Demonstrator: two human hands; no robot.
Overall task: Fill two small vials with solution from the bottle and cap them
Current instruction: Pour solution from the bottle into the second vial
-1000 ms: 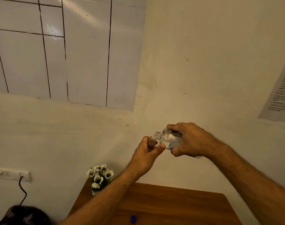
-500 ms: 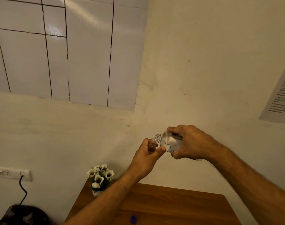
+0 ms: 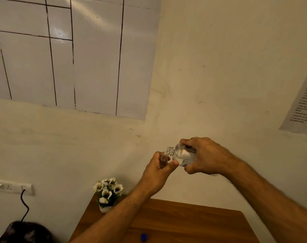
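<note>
Clear plastic: bottle (image 3: 183,156), uncapped, tipped nearly flat, threaded neck touching the vial's mouth.
Right hand (image 3: 208,156): wrapped over the bottle's body, fingers on top, thumb beneath, clamped shut on it.
Left hand (image 3: 158,170): fingers and thumb pinched together on the vial (image 3: 163,160), held upright in the air above the wooden table (image 3: 193,223).
Fill level: too small and blurred to read.
Handling, bottle: probably light and squeezable; best gripped at mid-body, gently, to avoid a spurt.
Handling, vial: tiny, smooth, likely slippery when wet; best pinched low on the barrel, mouth left free.
Blue cap (image 3: 143,237): lying on the table's near edge.
Second vial: not in sight.
</note>
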